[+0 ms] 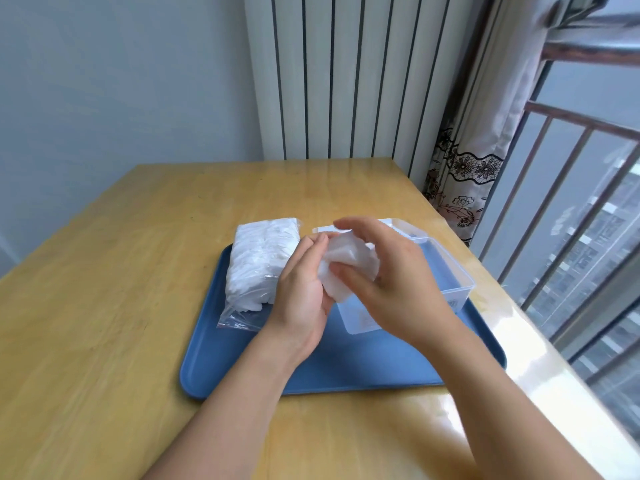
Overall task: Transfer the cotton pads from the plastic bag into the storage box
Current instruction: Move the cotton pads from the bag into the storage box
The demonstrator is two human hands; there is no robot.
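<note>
— Wooden tabletop (138, 271) beside a window, a blue tray (346, 358) at its centre. What is in play?

— Both hands meet over the tray around a small stack of cotton pads (349, 268): the left hand (304, 289) cups it from nine o'clock, fingers curled; the right hand (391, 282) pinches it from three o'clock, thumb beneath.

— And the rest?

— A plastic bag (256, 271) of pads lies at ten o'clock on the tray; the clear storage box (450, 271) sits open at two o'clock, just beneath the hands.

— Handling?

— Likely feather-light, soft and quick to fan apart; best squeezed across the stack's flat faces.
</note>
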